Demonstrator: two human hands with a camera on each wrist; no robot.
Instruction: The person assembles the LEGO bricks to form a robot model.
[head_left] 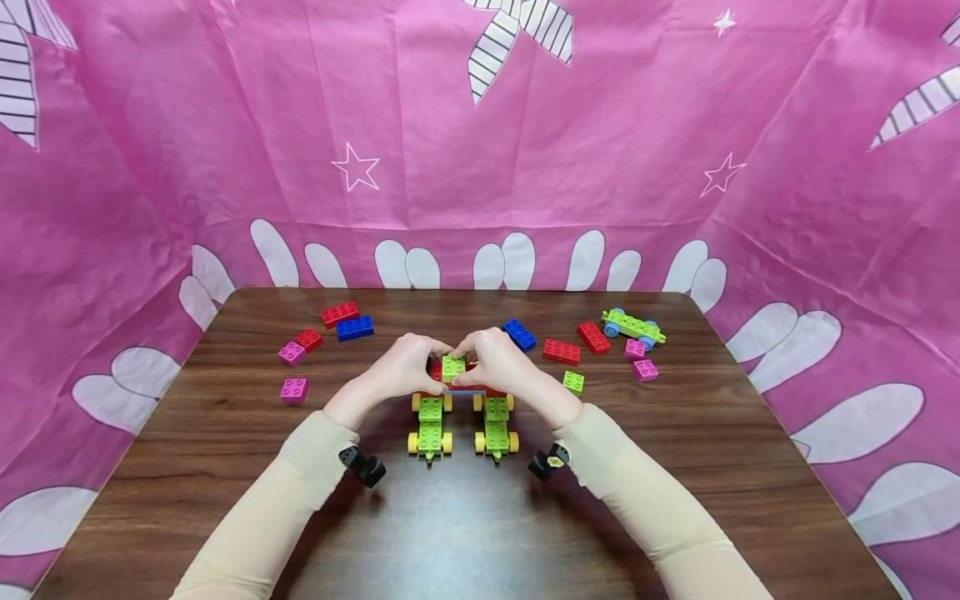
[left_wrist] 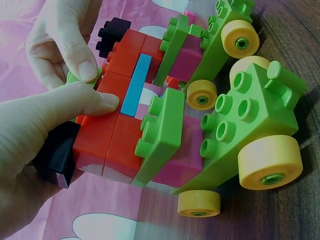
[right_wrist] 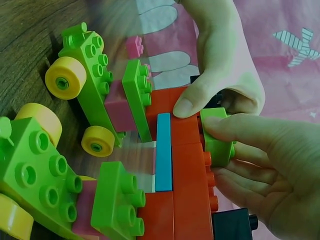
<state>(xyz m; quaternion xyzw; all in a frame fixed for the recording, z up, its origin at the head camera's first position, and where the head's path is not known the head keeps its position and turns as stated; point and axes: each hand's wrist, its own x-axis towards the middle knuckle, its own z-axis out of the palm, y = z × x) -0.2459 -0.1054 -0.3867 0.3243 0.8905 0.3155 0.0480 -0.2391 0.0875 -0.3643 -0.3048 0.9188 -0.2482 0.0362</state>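
Mid-frame on the counter point(head_left: 442, 533), a block build point(head_left: 468, 389) extends before the left grip point(head_left: 401, 367) and right grip point(head_left: 497, 362), a small brick point(head_left: 453, 368) over its far part, between them. Five loose bricks point(head_left: 355, 328) lie left of it; six other bricks point(head_left: 562, 352) right, with a wheeled base point(head_left: 632, 327) at the frame's right, behind two.

Head view looks forward-down from above; close wrist views, seemingly facing inward, share a blue piece point(left_wrist: 136, 85).

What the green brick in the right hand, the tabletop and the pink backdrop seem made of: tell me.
Green brick: likely hard plastic, smooth and satiny, with crisp edges. Tabletop: wood or printed laminate, by its brown grain and glossy reflection. Pink backdrop: probably printed fabric, slightly shiny, judging by its creases.
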